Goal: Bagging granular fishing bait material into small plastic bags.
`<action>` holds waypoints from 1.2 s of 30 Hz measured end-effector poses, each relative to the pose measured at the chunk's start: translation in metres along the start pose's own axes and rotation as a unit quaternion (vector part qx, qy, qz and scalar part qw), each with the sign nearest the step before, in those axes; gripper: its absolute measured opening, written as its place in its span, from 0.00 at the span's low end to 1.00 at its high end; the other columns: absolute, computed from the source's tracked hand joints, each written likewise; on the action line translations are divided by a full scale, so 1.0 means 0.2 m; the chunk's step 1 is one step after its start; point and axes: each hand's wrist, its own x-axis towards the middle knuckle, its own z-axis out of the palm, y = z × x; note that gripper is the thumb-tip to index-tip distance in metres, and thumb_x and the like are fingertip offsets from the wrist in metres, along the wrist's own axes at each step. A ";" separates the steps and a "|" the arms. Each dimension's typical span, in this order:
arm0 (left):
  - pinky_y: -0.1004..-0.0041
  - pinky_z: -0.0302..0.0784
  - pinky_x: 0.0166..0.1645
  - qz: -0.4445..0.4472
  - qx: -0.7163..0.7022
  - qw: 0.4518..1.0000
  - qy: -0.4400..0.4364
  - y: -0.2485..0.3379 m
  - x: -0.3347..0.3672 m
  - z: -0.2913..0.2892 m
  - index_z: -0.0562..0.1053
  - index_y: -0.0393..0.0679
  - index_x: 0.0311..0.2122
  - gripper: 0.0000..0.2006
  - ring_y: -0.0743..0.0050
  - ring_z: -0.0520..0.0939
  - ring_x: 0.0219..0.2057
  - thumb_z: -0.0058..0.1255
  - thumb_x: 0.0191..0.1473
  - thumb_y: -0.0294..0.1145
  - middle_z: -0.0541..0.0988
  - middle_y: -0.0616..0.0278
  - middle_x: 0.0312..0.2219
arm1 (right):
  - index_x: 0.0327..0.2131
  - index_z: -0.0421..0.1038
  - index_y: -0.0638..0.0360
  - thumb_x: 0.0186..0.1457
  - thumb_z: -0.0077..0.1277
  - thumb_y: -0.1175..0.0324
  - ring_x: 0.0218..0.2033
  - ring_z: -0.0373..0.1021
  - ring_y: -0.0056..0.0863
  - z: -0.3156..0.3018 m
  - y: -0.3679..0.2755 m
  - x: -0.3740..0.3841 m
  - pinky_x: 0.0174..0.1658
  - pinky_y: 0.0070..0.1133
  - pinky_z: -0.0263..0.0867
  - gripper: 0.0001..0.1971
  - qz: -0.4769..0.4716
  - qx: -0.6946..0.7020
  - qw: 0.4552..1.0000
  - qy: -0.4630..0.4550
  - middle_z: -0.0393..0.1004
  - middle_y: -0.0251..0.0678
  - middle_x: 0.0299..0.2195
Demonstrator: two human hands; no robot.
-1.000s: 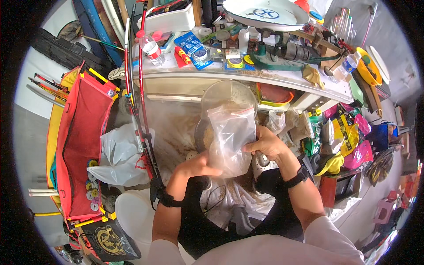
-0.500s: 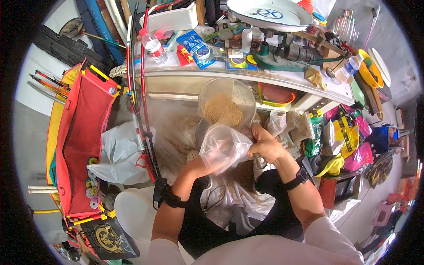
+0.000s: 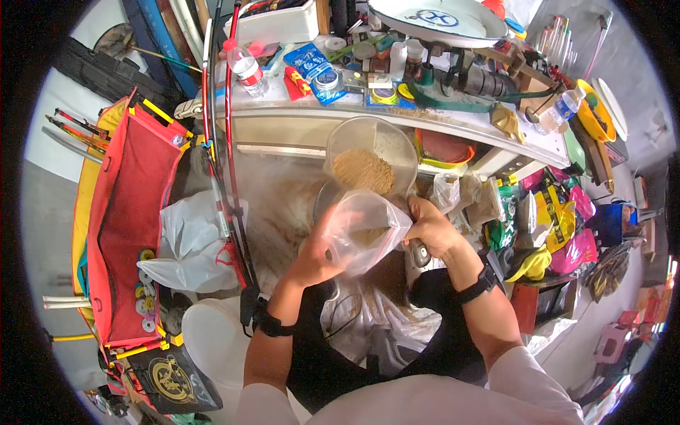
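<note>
A clear plastic bag (image 3: 368,237) is held open-mouthed over my lap, and a little brown powder shows through it. My left hand (image 3: 315,255) is closed on the bag's left side, its fingers partly seen through the film. A see-through round container (image 3: 400,145) holding brown powder (image 3: 363,170) is tilted just beyond the bag. My right hand (image 3: 432,230) grips this container's handle, whose metallic end (image 3: 421,253) pokes out below the fingers. The right fingertips also touch the bag's edge. Beneath the container a second round vessel (image 3: 322,202) is mostly hidden.
A cluttered workbench (image 3: 304,113) runs across the far side, with bottles, packets and an enamel basin (image 3: 453,25). Fishing rods (image 3: 230,142) lean at left beside a red bag (image 3: 131,234) and a white bucket (image 3: 212,343). Colourful packets (image 3: 552,219) crowd the right.
My left hand has risen up along the bag's side, and the bag has turned and opened wider. The powder container has shifted slightly right and up, and its powder has moved.
</note>
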 end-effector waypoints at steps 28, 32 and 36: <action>0.66 0.72 0.30 0.052 0.346 0.903 0.249 0.10 0.00 0.07 0.72 0.36 0.34 0.07 0.50 0.79 0.27 0.45 0.53 0.27 0.76 0.45 0.25 | 0.36 0.62 0.68 0.48 0.50 0.75 0.22 0.67 0.25 -0.03 -0.05 -0.12 0.25 0.21 0.65 0.12 0.013 0.079 0.997 -0.014 0.68 0.38 0.25; 0.65 0.73 0.30 0.086 0.375 0.895 0.228 0.14 0.01 0.06 0.72 0.36 0.34 0.06 0.49 0.79 0.28 0.45 0.52 0.26 0.76 0.47 0.25 | 0.42 0.58 0.66 0.49 0.49 0.72 0.19 0.59 0.22 -0.05 -0.19 -0.37 0.23 0.16 0.55 0.17 0.008 0.061 0.998 -0.004 0.63 0.35 0.25; 0.62 0.72 0.30 0.086 0.333 0.904 0.256 0.10 -0.02 0.01 0.73 0.38 0.34 0.06 0.47 0.78 0.28 0.46 0.51 0.27 0.76 0.47 0.24 | 0.50 0.54 0.62 0.48 0.51 0.69 0.20 0.55 0.19 -0.02 -0.46 -0.67 0.22 0.15 0.53 0.26 0.026 0.151 0.988 0.014 0.59 0.32 0.26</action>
